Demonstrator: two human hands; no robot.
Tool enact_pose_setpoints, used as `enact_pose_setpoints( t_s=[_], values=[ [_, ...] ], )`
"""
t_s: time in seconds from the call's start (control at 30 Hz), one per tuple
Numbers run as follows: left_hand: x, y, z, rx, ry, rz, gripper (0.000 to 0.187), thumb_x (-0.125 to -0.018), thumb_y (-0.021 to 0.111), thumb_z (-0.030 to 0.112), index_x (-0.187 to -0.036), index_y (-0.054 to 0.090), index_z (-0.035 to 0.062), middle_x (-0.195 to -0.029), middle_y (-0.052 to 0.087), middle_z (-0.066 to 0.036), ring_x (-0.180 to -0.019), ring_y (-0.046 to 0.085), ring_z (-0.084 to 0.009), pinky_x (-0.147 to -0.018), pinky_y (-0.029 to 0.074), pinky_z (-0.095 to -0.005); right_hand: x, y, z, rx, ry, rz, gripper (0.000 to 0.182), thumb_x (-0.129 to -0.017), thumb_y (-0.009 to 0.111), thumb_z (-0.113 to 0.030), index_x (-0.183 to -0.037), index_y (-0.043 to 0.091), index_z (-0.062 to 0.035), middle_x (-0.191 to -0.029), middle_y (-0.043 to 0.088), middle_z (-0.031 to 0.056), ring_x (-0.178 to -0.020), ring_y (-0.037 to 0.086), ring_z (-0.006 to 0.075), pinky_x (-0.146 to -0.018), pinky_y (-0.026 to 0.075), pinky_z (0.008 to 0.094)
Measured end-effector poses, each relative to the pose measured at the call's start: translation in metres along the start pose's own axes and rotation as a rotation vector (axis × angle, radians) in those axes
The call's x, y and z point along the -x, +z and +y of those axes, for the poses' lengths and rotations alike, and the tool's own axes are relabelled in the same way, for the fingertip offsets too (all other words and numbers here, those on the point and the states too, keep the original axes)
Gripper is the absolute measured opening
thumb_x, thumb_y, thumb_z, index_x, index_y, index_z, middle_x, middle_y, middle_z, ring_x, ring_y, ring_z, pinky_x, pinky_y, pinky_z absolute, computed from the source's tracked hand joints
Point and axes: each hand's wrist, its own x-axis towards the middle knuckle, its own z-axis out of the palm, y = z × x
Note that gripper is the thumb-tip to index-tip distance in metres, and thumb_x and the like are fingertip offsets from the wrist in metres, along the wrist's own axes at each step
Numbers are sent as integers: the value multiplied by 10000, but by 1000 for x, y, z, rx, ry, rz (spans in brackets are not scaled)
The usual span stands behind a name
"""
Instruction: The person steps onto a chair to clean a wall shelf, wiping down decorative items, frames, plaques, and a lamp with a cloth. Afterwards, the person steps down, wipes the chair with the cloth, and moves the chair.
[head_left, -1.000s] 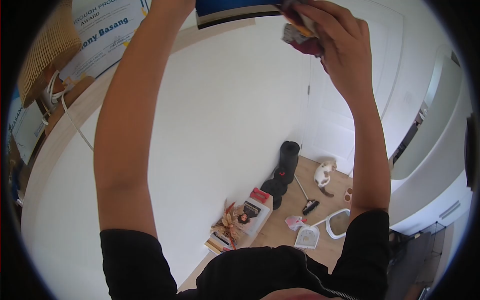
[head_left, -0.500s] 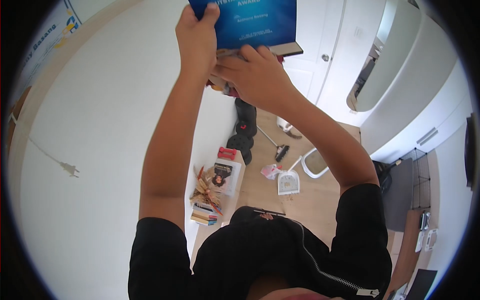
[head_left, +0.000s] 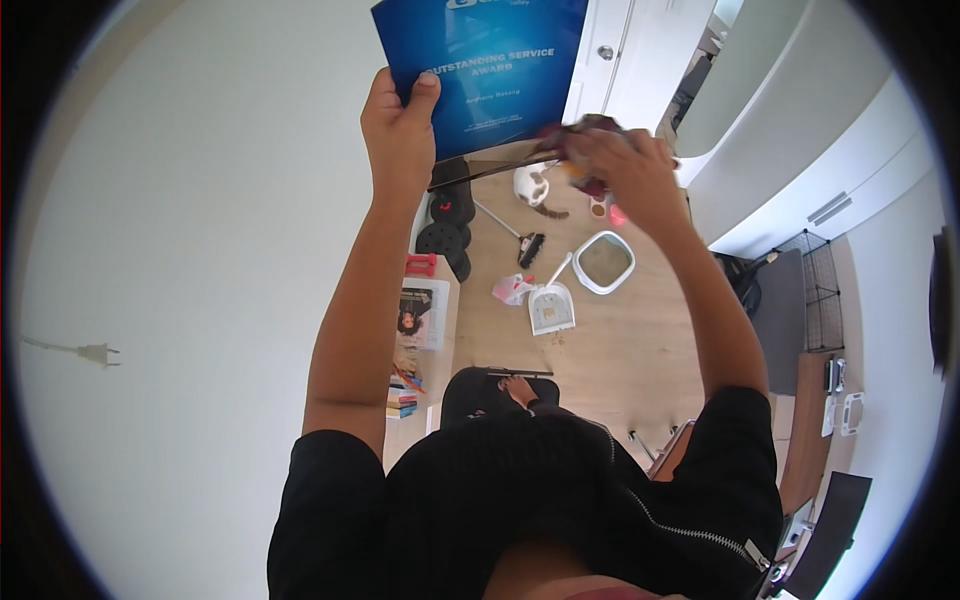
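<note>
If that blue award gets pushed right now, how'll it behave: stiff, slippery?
Probably stiff: the blue award shows no sag, with the left hand holding one edge. Its sheen suggests a slick face. Pushed at the far edge, it might swivel.

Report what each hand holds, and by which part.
Left hand: blue rectangular award plaque, by its left edge. Right hand: crumpled multicoloured cloth, exact part too blurred to tell.

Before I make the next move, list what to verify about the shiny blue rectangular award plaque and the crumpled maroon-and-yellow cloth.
1. Left hand gripping the plaque: ok.
2. Right hand holding the cloth: ok.
3. Plaque's printed face in view: ok.
4. Cloth clear of the plaque's lower edge: cannot tell.
5. Pale wood-look floor free of obstacles: not ok; white dustpan and black-bristled broom there.
</note>
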Motion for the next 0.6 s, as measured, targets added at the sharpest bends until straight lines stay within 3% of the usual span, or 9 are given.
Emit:
enact_pose_setpoints(
  t_s=[0.1, 0.23, 0.3, 0.37, 0.43, 0.47, 0.6],
  values=[
    [1, -7, -5, -60, -6, -2, 184, -902, 612, 165, -989, 575, 7, -848, 599, -4, -754, 500, -65, -700, 416, -210, 34, 25, 55, 147, 148, -318, 372, -759, 625, -113, -1109, 626, -239, -1084, 616, -56, -918, 522, 217, -801, 440, 344],
    [-6, -19, -3, 46, -25, -51, 218, -898, 613, 147, -1044, 573, -10, -920, 616, -34, -829, 530, -81, -764, 429, -222, 20, 9, 80, 136, 278, -500, 329, -813, 597, -125, -1139, 623, -171, -1027, 610, 31, -941, 542, 247, -805, 460, 346],
    [-4, -27, -2, 99, -49, -97, 242, -897, 614, 141, -1072, 570, -19, -954, 623, -49, -863, 547, -94, -793, 436, -234, -7, 14, 85, -596, 460, -194, 314, -843, 573, -189, -1150, 627, -155, -1096, 590, 52, -935, 593, 287, -777, 480, 363],
    [-1, -33, -3, 232, -91, -153, 290, -902, 602, 123, -1138, 544, -34, -1027, 623, -82, -945, 580, -142, -864, 452, -284, -40, 8, 61, -778, 272, -112, 350, -865, 537, -180, -1206, 595, -126, -1101, 572, 139, -948, 605, 307, -857, 477, 360],
    [2, -39, -7, 286, -122, -198, 302, -906, 593, 118, -1160, 531, -34, -1053, 622, -95, -973, 588, -163, -888, 456, -307, -82, 7, 39, -837, -52, -92, 347, -885, 519, -184, -1218, 586, -113, -1137, 564, 161, -905, 620, 285, -854, 490, 353],
    [4, -42, -8, 348, -152, -237, 315, -911, 583, 113, -1181, 518, -34, -1080, 620, -108, -1002, 596, -184, -911, 459, -330, -101, -25, 8, -904, 53, -282, 344, -889, 515, -183, -1216, 586, -106, -1153, 566, 161, -907, 619, 282, -848, 496, 352],
    [10, -42, -3, 411, -199, -271, 321, -912, 584, 123, -1190, 512, -21, -1083, 622, -111, -1005, 601, -189, -917, 465, -338, -129, -28, -41, -861, -54, -695, 323, -887, 528, -178, -1195, 597, -109, -1128, 577, 154, -907, 611, 275, -836, 494, 353]
  ],
)
